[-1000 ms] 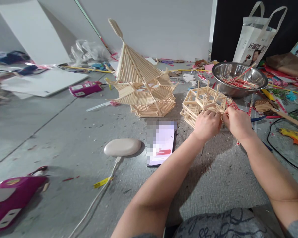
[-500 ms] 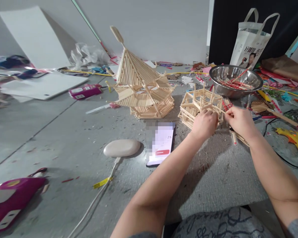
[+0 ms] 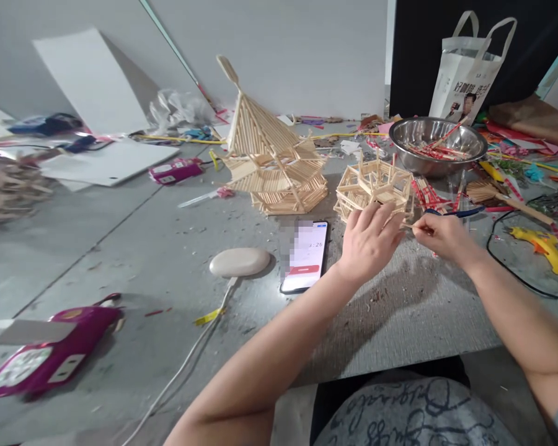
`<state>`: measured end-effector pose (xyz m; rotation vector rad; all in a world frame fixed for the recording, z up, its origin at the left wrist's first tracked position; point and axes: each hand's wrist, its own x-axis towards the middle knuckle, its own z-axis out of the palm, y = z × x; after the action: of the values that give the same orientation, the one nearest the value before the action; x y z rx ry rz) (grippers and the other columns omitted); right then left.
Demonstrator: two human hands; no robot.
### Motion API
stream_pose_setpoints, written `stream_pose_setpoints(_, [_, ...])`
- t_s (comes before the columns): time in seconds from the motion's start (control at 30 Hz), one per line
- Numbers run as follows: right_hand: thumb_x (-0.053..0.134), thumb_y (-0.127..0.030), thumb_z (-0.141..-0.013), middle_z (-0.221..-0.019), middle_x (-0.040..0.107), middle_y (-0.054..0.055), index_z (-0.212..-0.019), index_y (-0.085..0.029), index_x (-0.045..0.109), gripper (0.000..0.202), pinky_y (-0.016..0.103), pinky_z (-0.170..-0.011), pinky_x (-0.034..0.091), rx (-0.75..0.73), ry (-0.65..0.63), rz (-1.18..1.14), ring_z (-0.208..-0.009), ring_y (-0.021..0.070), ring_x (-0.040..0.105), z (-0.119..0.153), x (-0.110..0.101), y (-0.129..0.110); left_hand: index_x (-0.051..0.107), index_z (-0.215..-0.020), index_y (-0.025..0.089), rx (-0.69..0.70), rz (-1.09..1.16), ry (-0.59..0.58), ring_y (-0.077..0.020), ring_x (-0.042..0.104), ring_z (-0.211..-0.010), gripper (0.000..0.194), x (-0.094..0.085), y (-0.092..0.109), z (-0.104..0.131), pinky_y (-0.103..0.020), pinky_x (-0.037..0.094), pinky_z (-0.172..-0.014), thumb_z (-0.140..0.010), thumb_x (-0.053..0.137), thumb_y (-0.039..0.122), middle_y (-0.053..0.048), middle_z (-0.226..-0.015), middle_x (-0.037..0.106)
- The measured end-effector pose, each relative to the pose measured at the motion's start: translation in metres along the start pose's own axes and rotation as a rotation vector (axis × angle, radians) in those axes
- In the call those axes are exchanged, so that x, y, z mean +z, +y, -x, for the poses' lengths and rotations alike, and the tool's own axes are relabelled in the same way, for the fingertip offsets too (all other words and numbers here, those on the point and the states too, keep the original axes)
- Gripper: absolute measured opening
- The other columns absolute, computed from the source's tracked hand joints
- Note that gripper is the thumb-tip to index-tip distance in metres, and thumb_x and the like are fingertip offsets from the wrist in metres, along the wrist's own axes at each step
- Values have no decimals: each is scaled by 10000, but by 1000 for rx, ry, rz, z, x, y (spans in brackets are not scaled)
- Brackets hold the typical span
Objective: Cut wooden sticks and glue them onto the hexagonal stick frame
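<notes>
While the left hand covers the near side of the stick frame, the right pinches a thin stick

Set on the grey table (image 3: pixel 134 266), the stick frame (image 3: pixel 370 189) sits right of the roofed stick tower (image 3: pixel 272 155) and in front of the metal bowl (image 3: pixel 439 164). The left hand (image 3: pixel 368 244) lies over its near edge, fingers extended and slightly parted; their tips are hidden behind the back of the hand, so I cannot tell whether they grip anything. The right hand (image 3: pixel 442 236) has thumb and forefinger closed on the end of a thin stick (image 3: pixel 407 225), which points towards the left hand, just beside the frame.

As for handling, the frame looks very light and fairly stiff, yet fragile: its open, many-sided lattice would probably crack at the joints if squeezed, and the short uprights on top look easy to snap. The lower rails seem the safest hold, steadied from opposite sides with little pressure. The thin stick, likely dry and not slippery, should be taken near one end, though it could break if bent
</notes>
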<state>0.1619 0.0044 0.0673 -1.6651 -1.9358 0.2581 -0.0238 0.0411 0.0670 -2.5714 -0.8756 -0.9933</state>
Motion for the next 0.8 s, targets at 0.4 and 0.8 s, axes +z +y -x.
stream_pose_setpoints(0.4, [436, -303, -854, -682, 637, 45, -813, -159, 616, 234, 226, -588, 308, -175, -202, 182, -619, 129, 564, 15, 21, 1, 639, -938, 182, 77, 163, -367, -117, 595, -664, 336, 30, -9, 26, -217, 440, -555, -924, 335, 327, -38, -764, 624])
stream_pose_setpoints(0.8, [453, -250, -848, -647, 633, 22, -781, -166, 597, 180, 238, -558, 237, -223, -267, 279, -563, 106, 528, 21, 35, 4, 621, -861, 163, 16, 124, -538, -145, 607, -681, 322, 33, -4, 38, -233, 444, -576, -922, 339, 306, -49, -741, 627])
